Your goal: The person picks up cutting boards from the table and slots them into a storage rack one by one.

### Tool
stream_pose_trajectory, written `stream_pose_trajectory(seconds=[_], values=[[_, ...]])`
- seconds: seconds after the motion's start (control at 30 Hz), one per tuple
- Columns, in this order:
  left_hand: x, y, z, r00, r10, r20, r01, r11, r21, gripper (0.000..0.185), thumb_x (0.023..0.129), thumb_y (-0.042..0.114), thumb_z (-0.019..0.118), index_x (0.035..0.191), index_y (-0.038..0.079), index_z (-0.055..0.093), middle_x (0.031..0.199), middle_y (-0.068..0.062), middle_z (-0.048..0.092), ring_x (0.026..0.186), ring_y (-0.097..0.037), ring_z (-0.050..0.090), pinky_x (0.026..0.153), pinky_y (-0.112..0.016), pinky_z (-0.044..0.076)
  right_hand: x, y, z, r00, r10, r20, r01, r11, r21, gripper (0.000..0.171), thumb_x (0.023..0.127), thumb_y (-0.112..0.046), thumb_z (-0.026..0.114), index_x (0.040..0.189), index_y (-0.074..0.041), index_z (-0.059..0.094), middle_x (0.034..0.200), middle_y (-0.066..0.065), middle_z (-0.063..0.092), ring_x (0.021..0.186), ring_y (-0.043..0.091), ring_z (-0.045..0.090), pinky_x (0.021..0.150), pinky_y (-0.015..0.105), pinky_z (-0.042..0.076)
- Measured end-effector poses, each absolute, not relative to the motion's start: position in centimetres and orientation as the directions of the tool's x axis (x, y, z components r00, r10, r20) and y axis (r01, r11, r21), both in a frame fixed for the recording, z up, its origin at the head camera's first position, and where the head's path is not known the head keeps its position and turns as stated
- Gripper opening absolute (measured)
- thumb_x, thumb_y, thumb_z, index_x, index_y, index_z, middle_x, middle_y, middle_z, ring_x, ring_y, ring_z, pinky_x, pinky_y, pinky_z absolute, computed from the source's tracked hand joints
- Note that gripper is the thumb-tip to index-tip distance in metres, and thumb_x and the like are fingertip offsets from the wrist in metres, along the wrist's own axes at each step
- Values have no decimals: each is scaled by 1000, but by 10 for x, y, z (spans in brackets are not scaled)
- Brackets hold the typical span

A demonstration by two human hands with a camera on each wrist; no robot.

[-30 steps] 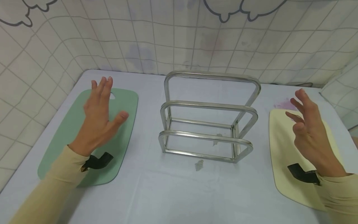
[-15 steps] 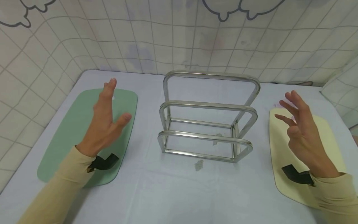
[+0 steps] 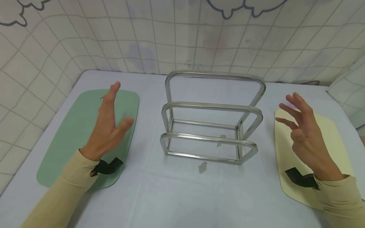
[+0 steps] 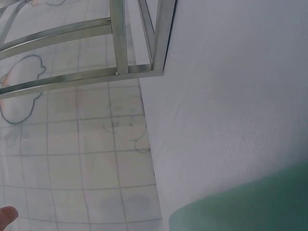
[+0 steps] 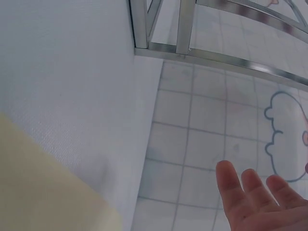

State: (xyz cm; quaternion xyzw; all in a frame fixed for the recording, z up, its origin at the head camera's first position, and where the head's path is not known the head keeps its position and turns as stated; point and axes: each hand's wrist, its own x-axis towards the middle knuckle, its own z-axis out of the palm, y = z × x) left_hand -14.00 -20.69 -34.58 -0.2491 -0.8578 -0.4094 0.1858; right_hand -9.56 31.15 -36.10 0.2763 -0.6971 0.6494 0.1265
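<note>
In the head view my left hand (image 3: pixel 106 126) hovers over a green cutting board (image 3: pixel 71 133) with rounded corners, its thumb spread toward the middle. My right hand (image 3: pixel 309 139) is held above a cream cutting board (image 3: pixel 332 136), fingers spread and loosely bent. Neither hand holds anything. Between the two boards stands a metal rack (image 3: pixel 212 107) with three rounded upright loops of rising height. Only a fingertip (image 4: pixel 7 216) shows in the left wrist view. Several fingers (image 5: pixel 252 192) reach into the right wrist view.
A white cloth covers the table (image 3: pixel 176 193), with small grey worn patches (image 3: pixel 202 167) near the rack. Behind and to the left hangs a white grid-patterned curtain (image 3: pixel 142 34) with cloud outlines. A dark object (image 3: pixel 310 83) lies at the back right edge.
My left hand has shifted a little to the right and turned more side-on. My right hand has moved slightly left, toward the rack. The boards and rack stay in place.
</note>
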Motion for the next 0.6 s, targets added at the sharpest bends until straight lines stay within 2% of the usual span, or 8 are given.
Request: stream_pose_trajectory(seconds=[0.1, 0.2, 0.43, 0.6], values=[[-140, -205, -347, -799, 285, 529, 591, 532, 606, 100, 96, 78, 41, 166, 10, 17, 173, -13, 21, 163, -33, 14, 126, -62, 17, -95, 310, -360, -812, -235, 534, -540, -45, -841, 83, 99, -30, 69, 163, -5, 22, 167, 10, 27, 148, 23, 40, 110, 17, 47], [-140, -203, -349, -792, 301, 531, 602, 523, 603, 102, 95, 78, 42, 165, 8, 17, 173, -14, 22, 161, -31, 19, 120, -55, 24, -96, 307, -360, -804, -250, 539, -532, -101, -841, 86, 95, -24, 73, 163, -5, 23, 166, 10, 29, 147, 23, 42, 111, 19, 48], [-138, -200, -349, -775, 335, 537, 629, 499, 596, 104, 95, 79, 42, 164, 5, 16, 171, -17, 24, 158, -21, 24, 116, -54, 27, -96, 302, -360, -792, -262, 552, -532, -150, -834, 97, 86, -21, 82, 162, -4, 24, 165, 11, 33, 146, 22, 46, 109, 21, 50], [-137, -197, -349, -757, 361, 545, 652, 475, 591, 103, 95, 78, 42, 163, 4, 18, 171, -13, 25, 156, -22, 29, 116, -47, 28, -95, 300, -360, -778, -277, 563, -544, -150, -826, 102, 84, -21, 85, 161, -1, 23, 165, 13, 33, 146, 23, 46, 109, 21, 51]])
